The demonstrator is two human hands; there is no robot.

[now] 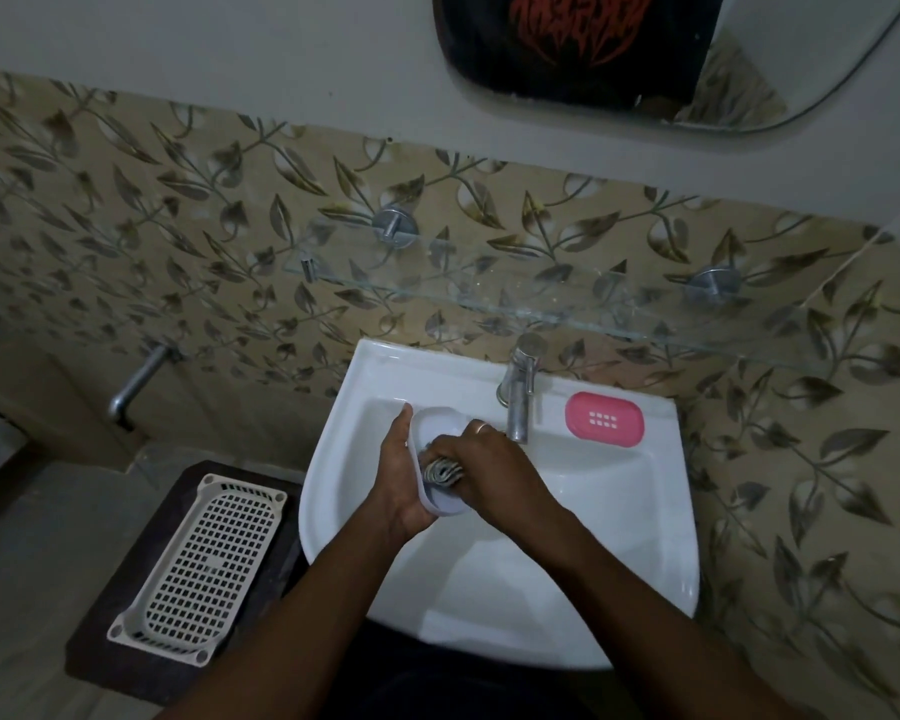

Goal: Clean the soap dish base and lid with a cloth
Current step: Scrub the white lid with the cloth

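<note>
Over the white sink basin (619,537) my left hand (401,475) grips a white oval soap dish part (437,420) from its left side, hollow side facing up. My right hand (489,467) holds a bunched grey cloth (441,470) and presses it inside that white part. The pink soap dish part (605,420), with a grid of small holes in its middle, lies on the sink's rim to the right of the tap (519,392). Whether the white piece is the base or the lid cannot be told.
A glass shelf (541,298) hangs on the tiled wall above the sink. A cream perforated plastic tray (198,563) lies on a dark stand left of the sink. A wall tap (136,381) sticks out at the left. A mirror (645,54) is mounted above.
</note>
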